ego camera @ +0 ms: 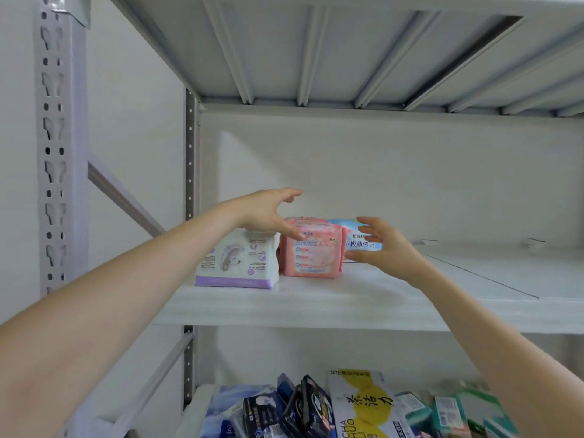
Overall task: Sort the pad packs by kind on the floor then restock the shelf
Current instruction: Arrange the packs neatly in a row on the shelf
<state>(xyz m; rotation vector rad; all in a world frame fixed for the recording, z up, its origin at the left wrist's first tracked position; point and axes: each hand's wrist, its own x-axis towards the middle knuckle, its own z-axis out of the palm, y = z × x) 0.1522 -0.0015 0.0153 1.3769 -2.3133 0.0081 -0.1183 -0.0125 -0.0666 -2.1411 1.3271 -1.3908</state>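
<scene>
Three pad packs stand in a row on the white metal shelf (363, 298): a white and purple pack (238, 263) at the left, a pink pack (313, 252) in the middle, and a blue and white pack (360, 240) behind it to the right. My left hand (268, 213) hovers over the pink pack's top left with fingers spread, thumb near the pack's upper edge. My right hand (384, 246) is open just right of the pink pack, in front of the blue pack, fingers pointing left. Neither hand grips anything.
The shelf's right half is bare, with a seam between panels. The lower shelf (197, 406) holds several mixed packs: black ones (303, 409), a yellow and white one (363, 406), green ones (448, 412). A perforated upright (53, 147) stands at left; the upper shelf's underside is overhead.
</scene>
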